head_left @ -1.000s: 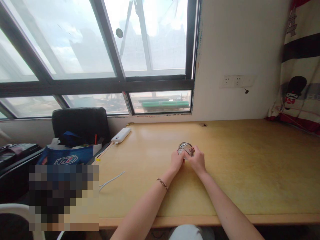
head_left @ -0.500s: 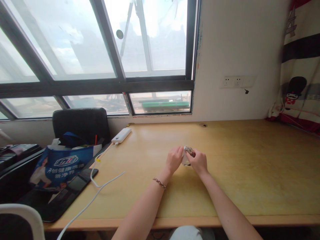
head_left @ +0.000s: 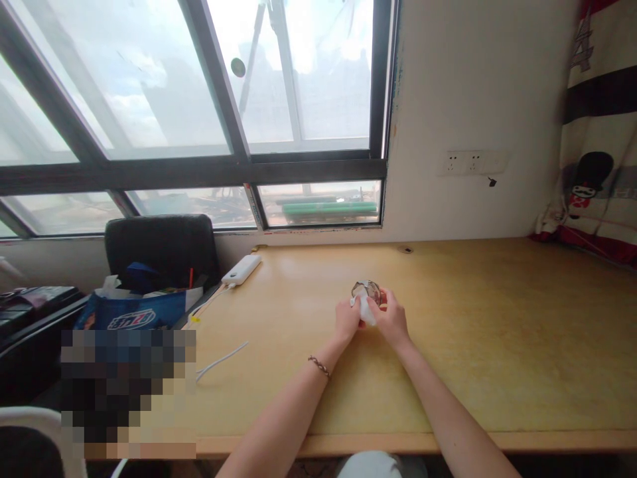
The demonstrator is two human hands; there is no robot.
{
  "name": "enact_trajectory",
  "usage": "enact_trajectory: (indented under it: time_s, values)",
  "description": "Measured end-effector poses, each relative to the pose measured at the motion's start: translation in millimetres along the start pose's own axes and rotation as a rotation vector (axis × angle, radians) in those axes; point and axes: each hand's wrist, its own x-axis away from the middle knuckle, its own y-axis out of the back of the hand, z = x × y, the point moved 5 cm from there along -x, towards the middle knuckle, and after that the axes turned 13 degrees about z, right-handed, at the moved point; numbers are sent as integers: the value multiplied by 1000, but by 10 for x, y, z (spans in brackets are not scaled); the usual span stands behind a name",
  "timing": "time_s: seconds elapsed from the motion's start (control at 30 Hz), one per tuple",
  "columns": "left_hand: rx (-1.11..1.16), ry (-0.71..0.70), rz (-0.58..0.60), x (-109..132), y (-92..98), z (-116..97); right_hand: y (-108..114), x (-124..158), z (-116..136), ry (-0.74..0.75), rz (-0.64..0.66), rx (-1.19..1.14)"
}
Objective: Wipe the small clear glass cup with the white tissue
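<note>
Over the table, my left hand point(head_left: 347, 320) and my right hand point(head_left: 393, 318) meet at a small brownish, shiny see-through object point(head_left: 374, 291) with a dark curved rim. I cannot make out its exact kind. A crumpled white tissue point(head_left: 367, 311) lies against its near side, between the hands. My left fingers are closed on the tissue at the object's left edge. The right hand grips the object from the right, with its thumb on the tissue and its fingers round the side. The hands and tissue cover part of the object.
The wooden table point(head_left: 497, 345) stretches to the wall and window. At its left rear edge lies a white power bank point(head_left: 242, 270) with a white cable point(head_left: 223, 358). A black chair point(head_left: 159, 245) with a blue bag point(head_left: 134, 312) stands left. Pixelation hides the lower left.
The object has turned and shifted slightly left and up, showing more of its rim. More white tissue shows in front of it. Both hands still hold on, the left a little lower.
</note>
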Motion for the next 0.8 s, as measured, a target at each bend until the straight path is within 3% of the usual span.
enact_trajectory:
  time_s: [0.07, 0.13, 0.27, 0.4, 0.63, 0.8]
  values:
    - [76, 24, 74, -1, -59, 32, 12, 9, 9, 23, -4, 59]
    - [51, -52, 93, 8, -69, -3, 38, 16, 6, 26, -23, 104]
    - [-155, -225, 28, 40, -1, -113, 81, 23, 13, 7, -47, 180]
    - [-301, -303, 1, 48, 53, -167, 110, 45, 75, 3, -47, 297]
    - [-589, -354, -2, 121, 121, -247, 76, 125, 251, 143, 59, 428]
    - [-553, -346, -33, 169, 185, -317, 95, 152, 339, 214, 46, 375]
